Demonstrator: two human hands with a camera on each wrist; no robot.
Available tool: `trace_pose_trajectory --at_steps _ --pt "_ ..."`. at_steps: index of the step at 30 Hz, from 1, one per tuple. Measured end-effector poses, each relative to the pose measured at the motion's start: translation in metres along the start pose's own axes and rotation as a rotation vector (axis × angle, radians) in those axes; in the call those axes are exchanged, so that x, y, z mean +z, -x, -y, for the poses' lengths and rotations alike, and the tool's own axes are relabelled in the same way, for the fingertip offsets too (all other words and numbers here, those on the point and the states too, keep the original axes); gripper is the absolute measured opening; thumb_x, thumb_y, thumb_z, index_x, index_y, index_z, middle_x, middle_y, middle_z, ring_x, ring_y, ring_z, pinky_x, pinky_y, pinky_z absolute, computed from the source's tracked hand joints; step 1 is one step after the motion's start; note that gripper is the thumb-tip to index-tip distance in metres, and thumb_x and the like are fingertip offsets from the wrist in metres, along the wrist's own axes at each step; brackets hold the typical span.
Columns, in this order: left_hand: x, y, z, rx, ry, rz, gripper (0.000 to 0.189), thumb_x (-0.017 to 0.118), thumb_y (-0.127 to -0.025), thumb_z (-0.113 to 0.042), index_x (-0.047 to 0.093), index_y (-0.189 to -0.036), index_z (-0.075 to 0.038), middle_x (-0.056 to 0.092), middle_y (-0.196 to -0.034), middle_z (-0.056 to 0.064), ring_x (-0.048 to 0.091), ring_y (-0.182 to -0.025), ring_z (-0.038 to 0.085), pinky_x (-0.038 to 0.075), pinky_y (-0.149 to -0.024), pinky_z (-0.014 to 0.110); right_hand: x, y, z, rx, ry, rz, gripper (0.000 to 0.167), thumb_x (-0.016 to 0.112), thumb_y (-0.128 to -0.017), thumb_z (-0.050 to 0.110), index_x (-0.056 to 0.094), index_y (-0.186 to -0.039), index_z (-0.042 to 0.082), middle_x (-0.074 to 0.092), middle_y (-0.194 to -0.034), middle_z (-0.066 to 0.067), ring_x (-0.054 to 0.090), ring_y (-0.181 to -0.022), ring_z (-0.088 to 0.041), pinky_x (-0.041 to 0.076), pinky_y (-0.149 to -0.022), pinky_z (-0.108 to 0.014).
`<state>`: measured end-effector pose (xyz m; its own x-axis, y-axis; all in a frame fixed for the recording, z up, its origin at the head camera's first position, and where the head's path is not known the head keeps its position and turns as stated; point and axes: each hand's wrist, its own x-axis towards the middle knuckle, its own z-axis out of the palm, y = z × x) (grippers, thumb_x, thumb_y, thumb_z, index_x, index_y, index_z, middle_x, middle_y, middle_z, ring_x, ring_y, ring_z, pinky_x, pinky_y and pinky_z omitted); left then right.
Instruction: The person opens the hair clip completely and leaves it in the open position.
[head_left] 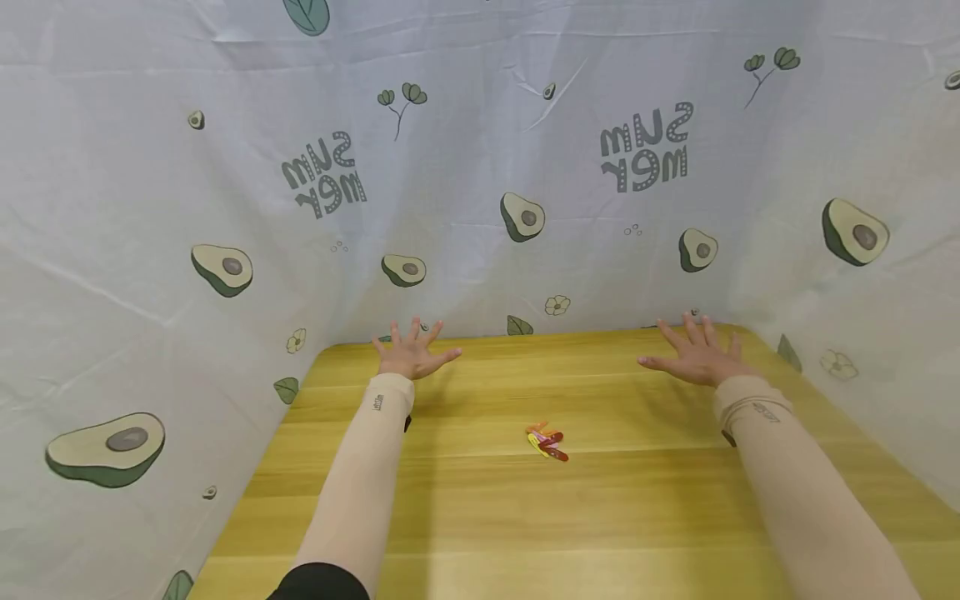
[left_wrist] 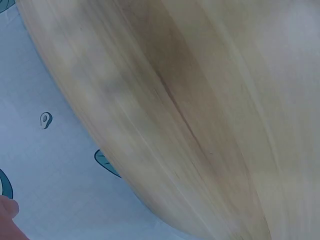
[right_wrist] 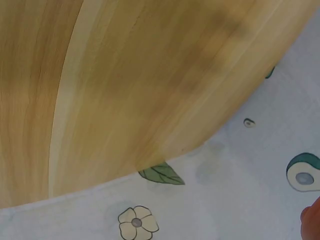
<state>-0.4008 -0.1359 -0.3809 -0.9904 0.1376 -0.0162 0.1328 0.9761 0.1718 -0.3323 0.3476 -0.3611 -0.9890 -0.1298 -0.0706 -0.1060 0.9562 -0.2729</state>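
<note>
A small pile of flat, colourful pieces point(head_left: 547, 442) in red, orange, yellow and pink lies on the wooden table, between the two forearms; their exact kind is too small to tell. My left hand point(head_left: 411, 358) is stretched out over the table's far left part, fingers straight and spread, holding nothing. Over the far right part my right hand point(head_left: 701, 357) is spread the same way, also with nothing in it. Both hands are well apart from the pile. Only a bit of a finger point(left_wrist: 7, 207) shows in the left wrist view, and a fingertip point(right_wrist: 311, 220) in the right wrist view.
The wooden table point(head_left: 480, 517) ends at a white cloth point(head_left: 465, 167) printed with avocados, leaves and lettering, which hangs behind it and along both sides. Light sleeves cover both forearms, and each wrist bears a dark strap.
</note>
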Motion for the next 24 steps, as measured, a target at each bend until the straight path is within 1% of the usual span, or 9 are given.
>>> trace_pose_trajectory --at_steps 3,6,9,12,16,19,22,24 --pt "0.0 -0.001 -0.001 0.017 0.003 -0.005 0.086 0.03 -0.086 -0.087 0.013 -0.158 -0.044 0.007 -0.17 0.008 -0.003 -0.152 0.049 -0.003 -0.112 0.078 0.0 -0.001 0.001 0.001 0.005 0.006 0.101 0.041 -0.092 0.076 0.002 -0.162 0.014 -0.02 -0.16 -0.032 -0.023 -0.143 -0.058 -0.021 -0.099 -0.081" --pt "0.001 0.0 -0.002 0.033 0.003 -0.008 0.086 0.031 -0.087 -0.086 0.017 -0.159 -0.041 0.012 -0.169 0.009 0.001 -0.153 0.048 -0.002 -0.114 0.075 0.003 -0.003 0.001 -0.006 0.006 0.008 0.101 0.041 -0.092 0.076 0.001 -0.162 0.015 -0.022 -0.159 -0.032 -0.023 -0.143 -0.057 -0.021 -0.098 -0.081" --pt "0.003 0.0 -0.002 0.046 0.004 0.0 0.087 0.032 -0.087 -0.085 0.021 -0.159 -0.037 0.017 -0.168 0.01 0.005 -0.153 0.046 0.002 -0.116 0.073 0.006 -0.005 0.002 -0.025 -0.012 0.004 0.1 0.042 -0.092 0.075 0.003 -0.162 0.016 -0.021 -0.16 -0.032 -0.023 -0.143 -0.057 -0.021 -0.098 -0.082" --pt "0.005 0.0 -0.003 0.062 0.046 0.016 0.087 0.034 -0.088 -0.084 0.025 -0.159 -0.035 0.019 -0.167 0.009 0.007 -0.154 0.042 0.006 -0.118 0.07 0.01 -0.006 0.005 -0.036 -0.017 -0.014 0.099 0.043 -0.091 0.076 0.006 -0.162 0.018 -0.018 -0.162 -0.029 -0.021 -0.146 -0.055 -0.018 -0.101 -0.082" --pt "0.007 0.001 -0.007 0.111 0.079 0.027 0.086 0.034 -0.089 -0.082 0.028 -0.159 -0.032 0.022 -0.167 0.008 0.009 -0.155 0.041 0.014 -0.118 0.069 0.013 -0.007 0.009 -0.061 -0.028 -0.035 0.097 0.044 -0.091 0.075 0.006 -0.162 0.02 -0.016 -0.163 -0.028 -0.019 -0.146 -0.055 -0.019 -0.101 -0.081" --pt "0.008 0.002 -0.011 0.155 0.083 0.034 0.086 0.035 -0.09 -0.082 0.03 -0.158 -0.031 0.022 -0.167 0.006 0.011 -0.155 0.04 0.018 -0.117 0.069 0.013 -0.005 0.015 -0.088 -0.041 -0.036 0.095 0.047 -0.093 0.071 0.006 -0.162 0.02 -0.015 -0.162 -0.031 -0.017 -0.145 -0.059 -0.02 -0.098 -0.083" --pt "0.008 0.005 -0.016 0.198 0.091 0.036 0.084 0.037 -0.09 -0.08 0.03 -0.158 -0.03 0.022 -0.167 0.007 0.011 -0.155 0.039 0.019 -0.117 0.068 0.015 -0.005 0.022 -0.104 -0.025 -0.029 0.094 0.048 -0.093 0.069 0.008 -0.162 0.019 -0.011 -0.162 -0.032 -0.014 -0.146 -0.059 -0.017 -0.098 -0.084" --pt "0.009 0.007 -0.019 0.23 0.084 0.032 0.083 0.038 -0.091 -0.078 0.029 -0.158 -0.03 0.023 -0.166 0.008 0.013 -0.154 0.039 0.02 -0.118 0.065 0.018 -0.007 0.024 -0.12 -0.014 -0.022 0.093 0.049 -0.093 0.068 0.012 -0.162 0.017 -0.007 -0.162 -0.033 -0.012 -0.146 -0.059 -0.014 -0.098 -0.085"
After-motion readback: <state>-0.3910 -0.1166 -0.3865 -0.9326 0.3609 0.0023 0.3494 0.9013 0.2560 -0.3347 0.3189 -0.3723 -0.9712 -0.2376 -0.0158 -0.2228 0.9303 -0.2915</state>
